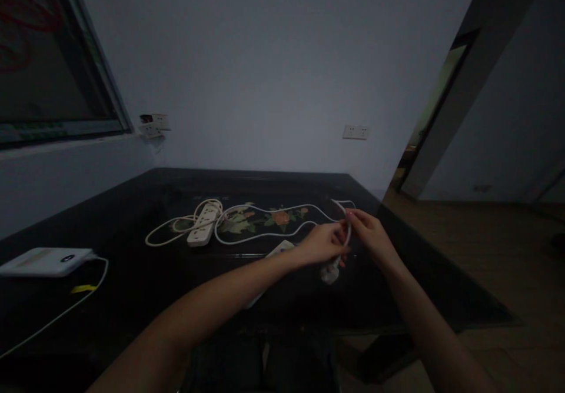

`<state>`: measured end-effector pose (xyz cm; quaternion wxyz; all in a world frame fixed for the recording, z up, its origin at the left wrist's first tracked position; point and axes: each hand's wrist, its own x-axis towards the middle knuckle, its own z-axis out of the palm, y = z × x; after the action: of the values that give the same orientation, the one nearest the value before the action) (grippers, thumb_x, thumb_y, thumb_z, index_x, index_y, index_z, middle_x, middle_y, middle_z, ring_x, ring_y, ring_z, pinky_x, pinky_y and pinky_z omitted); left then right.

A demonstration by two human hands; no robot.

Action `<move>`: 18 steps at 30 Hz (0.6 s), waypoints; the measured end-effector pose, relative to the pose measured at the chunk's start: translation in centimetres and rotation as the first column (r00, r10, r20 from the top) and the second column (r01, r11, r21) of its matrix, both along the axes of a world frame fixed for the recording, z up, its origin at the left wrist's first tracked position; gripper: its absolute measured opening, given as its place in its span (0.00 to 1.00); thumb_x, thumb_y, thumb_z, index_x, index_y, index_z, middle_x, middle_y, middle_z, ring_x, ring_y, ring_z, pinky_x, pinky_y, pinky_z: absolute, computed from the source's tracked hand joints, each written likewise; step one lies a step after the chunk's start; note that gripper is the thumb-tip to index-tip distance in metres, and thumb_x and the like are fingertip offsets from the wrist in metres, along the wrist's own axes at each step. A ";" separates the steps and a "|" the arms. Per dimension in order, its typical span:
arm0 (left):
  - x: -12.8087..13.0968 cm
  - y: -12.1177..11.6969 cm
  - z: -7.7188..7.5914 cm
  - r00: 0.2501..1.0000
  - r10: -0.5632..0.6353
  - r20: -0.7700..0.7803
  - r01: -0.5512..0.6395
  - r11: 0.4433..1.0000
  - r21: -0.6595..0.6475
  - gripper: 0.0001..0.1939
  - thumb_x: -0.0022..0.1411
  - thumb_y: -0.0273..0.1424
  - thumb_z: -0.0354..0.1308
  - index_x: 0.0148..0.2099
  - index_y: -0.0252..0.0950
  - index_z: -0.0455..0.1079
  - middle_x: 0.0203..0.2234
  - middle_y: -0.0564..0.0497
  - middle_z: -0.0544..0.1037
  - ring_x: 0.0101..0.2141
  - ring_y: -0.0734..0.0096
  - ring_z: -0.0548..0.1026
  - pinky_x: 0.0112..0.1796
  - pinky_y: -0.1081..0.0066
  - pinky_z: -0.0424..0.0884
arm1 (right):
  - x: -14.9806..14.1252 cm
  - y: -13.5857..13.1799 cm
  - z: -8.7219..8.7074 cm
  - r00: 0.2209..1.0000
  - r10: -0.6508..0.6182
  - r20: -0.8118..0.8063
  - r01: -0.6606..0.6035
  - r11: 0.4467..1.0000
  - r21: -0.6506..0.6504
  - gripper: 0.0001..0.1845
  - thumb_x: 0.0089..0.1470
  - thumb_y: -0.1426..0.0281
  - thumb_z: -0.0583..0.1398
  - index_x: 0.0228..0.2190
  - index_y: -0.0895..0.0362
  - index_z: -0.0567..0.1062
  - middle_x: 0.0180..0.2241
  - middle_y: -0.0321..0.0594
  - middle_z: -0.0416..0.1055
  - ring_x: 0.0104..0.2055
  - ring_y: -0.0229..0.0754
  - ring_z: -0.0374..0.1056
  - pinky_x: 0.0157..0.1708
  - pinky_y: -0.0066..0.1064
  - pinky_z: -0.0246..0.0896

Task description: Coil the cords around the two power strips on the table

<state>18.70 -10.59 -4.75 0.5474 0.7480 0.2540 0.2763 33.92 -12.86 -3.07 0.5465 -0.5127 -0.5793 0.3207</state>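
In the head view, take the white power strip (203,226) with a cable looped around and over it, lying on the dark bench (176,299), as the landmark. Well to its right, both hands are on a white cable (348,235): the left hand (324,244) has its fingers curled around it, and the right hand (367,230) pinches it between thumb and fingers, just beside the left. Lengths of this cable run across the bench between the landmark strip and the hands; the dimness hides exactly which strip it belongs to. A pale plug (329,273) shows just below the left hand, to the right of the strip and nearer the person. Also right of the strip and nearer, a second power strip (282,248) lies partly hidden under the left forearm. A printed floral pattern (280,217) spreads beside the landmark strip. Well to its left sits a white power bank (48,262) with its own thin lead (66,310) and, near that, a yellow tag (83,289).
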 end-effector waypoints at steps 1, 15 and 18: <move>0.5 -0.8 -0.9 0.999 -0.009 -0.047 0.011 0.999 0.041 0.11 0.52 0.26 0.62 0.31 0.37 0.61 0.20 0.52 0.76 0.20 0.70 0.76 0.22 0.75 0.66 | -0.1 -0.1 0.1 0.999 -0.018 0.040 0.018 1.000 0.003 0.28 0.44 0.48 0.62 0.37 0.59 0.74 0.25 0.42 0.76 0.25 0.41 0.71 0.26 0.30 0.66; -9.4 -2.9 -2.3 0.909 0.342 -0.239 -0.196 0.855 0.480 0.11 0.60 0.34 0.53 0.44 0.42 0.72 0.42 0.47 0.78 0.44 0.61 0.74 0.45 0.66 0.67 | 2.6 -0.7 -2.9 0.950 -0.138 0.280 0.168 0.982 -0.089 0.29 0.51 0.54 0.54 0.44 0.63 0.74 0.09 0.28 0.59 0.11 0.37 0.57 0.13 0.26 0.47; -13.1 -3.1 -3.7 0.863 0.435 -0.255 -0.271 0.826 0.494 0.19 0.61 0.38 0.53 0.54 0.42 0.67 0.52 0.45 0.71 0.53 0.60 0.67 0.54 0.63 0.62 | 2.8 0.4 -4.1 0.909 -0.079 0.408 0.136 0.984 -0.113 0.24 0.54 0.59 0.52 0.44 0.62 0.75 0.09 0.30 0.62 0.15 0.40 0.63 0.17 0.28 0.54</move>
<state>5.59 -13.71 -8.48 0.2459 0.8283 0.4157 0.2841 36.68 -12.47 -7.21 0.3956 -0.6356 -0.6263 0.2172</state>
